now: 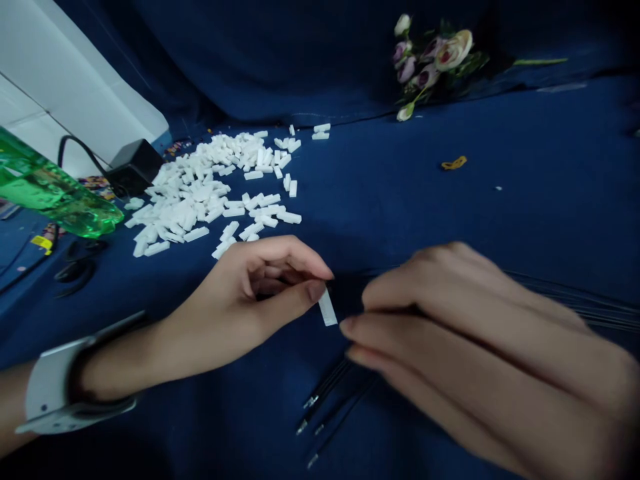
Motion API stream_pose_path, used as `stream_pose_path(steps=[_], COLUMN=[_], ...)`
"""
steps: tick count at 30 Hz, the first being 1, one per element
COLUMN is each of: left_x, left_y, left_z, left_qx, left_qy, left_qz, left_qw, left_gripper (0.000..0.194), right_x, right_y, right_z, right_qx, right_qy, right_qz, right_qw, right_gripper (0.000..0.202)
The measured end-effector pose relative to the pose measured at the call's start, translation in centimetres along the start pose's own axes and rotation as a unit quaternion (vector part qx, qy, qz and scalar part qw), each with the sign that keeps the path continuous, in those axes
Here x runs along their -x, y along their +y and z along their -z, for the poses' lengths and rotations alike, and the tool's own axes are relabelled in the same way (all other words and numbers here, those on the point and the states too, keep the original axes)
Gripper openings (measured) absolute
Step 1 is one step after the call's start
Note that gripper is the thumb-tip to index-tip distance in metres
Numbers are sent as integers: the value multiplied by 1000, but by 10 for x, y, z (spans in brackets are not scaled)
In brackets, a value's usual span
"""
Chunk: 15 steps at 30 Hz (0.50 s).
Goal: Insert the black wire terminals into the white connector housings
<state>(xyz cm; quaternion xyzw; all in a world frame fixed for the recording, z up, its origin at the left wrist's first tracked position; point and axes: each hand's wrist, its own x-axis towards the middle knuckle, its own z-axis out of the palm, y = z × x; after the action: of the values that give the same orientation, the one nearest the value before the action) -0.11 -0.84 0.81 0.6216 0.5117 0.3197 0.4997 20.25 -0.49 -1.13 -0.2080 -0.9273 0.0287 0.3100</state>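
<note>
Between thumb and index finger, my left hand (270, 287) pinches a small white plastic connector housing (328, 309), one end pointing down. My right hand (430, 320) is just right of it, fingertips pressed together close to the housing's lower end. Whatever is in those fingertips is hidden. Several thin black wires (333, 379) with metal crimped ends lie on the blue cloth below my right hand. More lengths of black wire (575, 301) stretch out to the right behind it.
Behind my left hand spreads a pile of white connector housings (200, 193). A green bottle (60, 193), a black box with a cable (136, 165) and a white panel (85, 73) are at the left. Artificial flowers (435, 63) lie at the back, with a yellow band (454, 163) nearer.
</note>
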Motion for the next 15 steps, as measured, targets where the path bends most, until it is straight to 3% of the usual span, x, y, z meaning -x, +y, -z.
stream_pose_path(steps=[4, 9, 15], left_x=[-2, -3, -1], left_y=[0, -1, -5], left_z=[0, 0, 2], left_qx=[-25, -36, -25], left_qy=[-5, 7, -6], left_qz=[-4, -18, -15], left_qw=[1000, 999, 1000], left_gripper=[4, 6, 8], right_x=[5, 6, 4], right_y=[-5, -5, -5], right_z=[-1, 3, 0], right_qx=[-97, -137, -106], right_qy=[-64, -102, -163], right_qz=[-7, 26, 54], right_qw=[993, 985, 979], right_gripper=[16, 5, 20])
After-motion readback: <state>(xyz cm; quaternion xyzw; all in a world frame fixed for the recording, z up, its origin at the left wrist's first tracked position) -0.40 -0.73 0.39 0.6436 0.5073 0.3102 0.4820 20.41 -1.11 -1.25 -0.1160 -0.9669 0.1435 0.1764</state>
